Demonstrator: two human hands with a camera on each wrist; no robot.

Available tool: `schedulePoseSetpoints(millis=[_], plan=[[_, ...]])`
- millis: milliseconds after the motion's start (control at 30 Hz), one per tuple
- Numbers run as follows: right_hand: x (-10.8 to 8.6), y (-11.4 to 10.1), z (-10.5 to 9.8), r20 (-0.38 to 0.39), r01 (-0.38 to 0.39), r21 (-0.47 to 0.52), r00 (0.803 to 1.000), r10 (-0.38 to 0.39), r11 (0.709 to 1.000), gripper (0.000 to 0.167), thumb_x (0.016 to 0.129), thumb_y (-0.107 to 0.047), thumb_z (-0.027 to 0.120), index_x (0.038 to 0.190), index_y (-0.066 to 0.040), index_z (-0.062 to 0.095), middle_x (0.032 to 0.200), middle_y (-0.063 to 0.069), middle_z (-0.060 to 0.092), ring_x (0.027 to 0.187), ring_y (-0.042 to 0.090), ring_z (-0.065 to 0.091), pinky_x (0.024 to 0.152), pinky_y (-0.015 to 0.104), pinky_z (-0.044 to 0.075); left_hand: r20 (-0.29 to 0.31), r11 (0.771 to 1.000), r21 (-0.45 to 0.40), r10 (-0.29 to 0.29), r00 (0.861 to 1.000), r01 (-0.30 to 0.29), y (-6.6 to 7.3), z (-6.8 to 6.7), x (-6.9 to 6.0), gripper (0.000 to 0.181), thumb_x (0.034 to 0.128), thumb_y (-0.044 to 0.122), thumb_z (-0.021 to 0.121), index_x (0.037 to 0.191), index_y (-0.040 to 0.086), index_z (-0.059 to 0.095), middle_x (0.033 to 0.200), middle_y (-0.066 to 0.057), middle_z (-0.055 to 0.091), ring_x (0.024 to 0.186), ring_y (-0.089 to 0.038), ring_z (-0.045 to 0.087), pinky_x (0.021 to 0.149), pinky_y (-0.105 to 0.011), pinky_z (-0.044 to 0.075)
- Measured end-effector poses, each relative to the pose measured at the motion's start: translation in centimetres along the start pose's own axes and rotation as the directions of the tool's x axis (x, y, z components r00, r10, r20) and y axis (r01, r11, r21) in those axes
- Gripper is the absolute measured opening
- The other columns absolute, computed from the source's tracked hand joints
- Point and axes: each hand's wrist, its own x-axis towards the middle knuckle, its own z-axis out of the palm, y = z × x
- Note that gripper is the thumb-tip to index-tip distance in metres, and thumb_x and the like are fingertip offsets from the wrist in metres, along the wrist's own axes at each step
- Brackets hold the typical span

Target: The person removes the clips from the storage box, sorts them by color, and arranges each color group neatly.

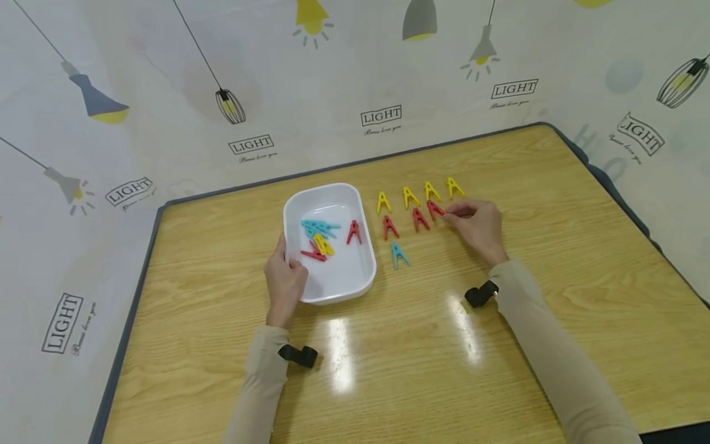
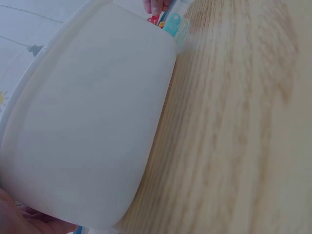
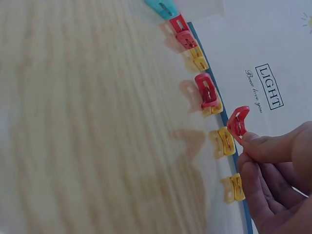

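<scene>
A pale wall (image 1: 310, 123) surrounds the worktop (image 1: 582, 246) on its far, left and right sides. It is printed with hanging lamps: a blue-grey one (image 1: 98, 98) with a yellow base, a yellow one (image 1: 312, 17), a grey one (image 1: 420, 21), and wire cages (image 1: 230, 106) on thin cords. Boxed "LIGHT" labels (image 1: 381, 115) sit among them, with small script below. The worktop has yellowish wood grain, a dark grey-blue edging (image 1: 355, 162) and two bright reflections (image 1: 340, 357).

Tray (image 1: 338, 280): left of centre of table (image 1: 216, 277), near far edge; clothespins (image 1: 354, 232) inside. Further clothespins (image 1: 391, 228) on table, right of tray.
</scene>
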Motion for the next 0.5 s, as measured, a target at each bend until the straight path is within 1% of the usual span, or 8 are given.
schedulePoseSetpoints(millis=[200, 333, 500], plan=[[-0.1, 0.7, -0.2, 0.018, -0.027, -0.035, 0.999, 0.028, 0.999, 0.016, 0.088, -0.015, 0.078, 0.099, -0.003, 0.079, 0.097, 0.017, 0.078, 0.074, 0.002, 0.061, 0.070, 0.016, 0.046, 0.002, 1.000, 0.002, 0.002, 1.000, -0.002, -0.1, 0.1, 0.1, 0.062, 0.0912, -0.004, 0.042, 0.154, -0.002, 0.039, 0.152, -0.024, 0.047, 0.141, -0.034, 0.046, 0.113, -0.049, 0.044], [-0.2, 1.2, -0.2, 0.022, -0.057, -0.041, 0.998, 0.058, 0.998, 0.017, 0.087, -0.017, 0.079, 0.098, -0.004, 0.080, 0.097, 0.017, 0.078, 0.071, -0.001, 0.060, 0.069, 0.015, 0.045, -0.006, 1.000, 0.013, 0.005, 1.000, -0.005, -0.2, 0.1, 0.1, 0.063, 0.0904, -0.004, 0.042, 0.153, -0.002, 0.040, 0.150, -0.025, 0.049, 0.140, -0.035, 0.047, 0.113, -0.048, 0.044], [-0.1, 1.5, -0.4, 0.028, -0.076, -0.038, 0.997, 0.077, 0.996, 0.019, 0.086, -0.020, 0.081, 0.097, -0.006, 0.081, 0.095, 0.016, 0.078, 0.068, -0.006, 0.059, 0.067, 0.014, 0.046, -0.006, 1.000, 0.012, 0.006, 1.000, -0.006, -0.2, 0.1, 0.1, 0.063, 0.0903, -0.004, 0.043, 0.153, -0.002, 0.040, 0.151, -0.025, 0.049, 0.139, -0.035, 0.047, 0.112, -0.049, 0.045]])
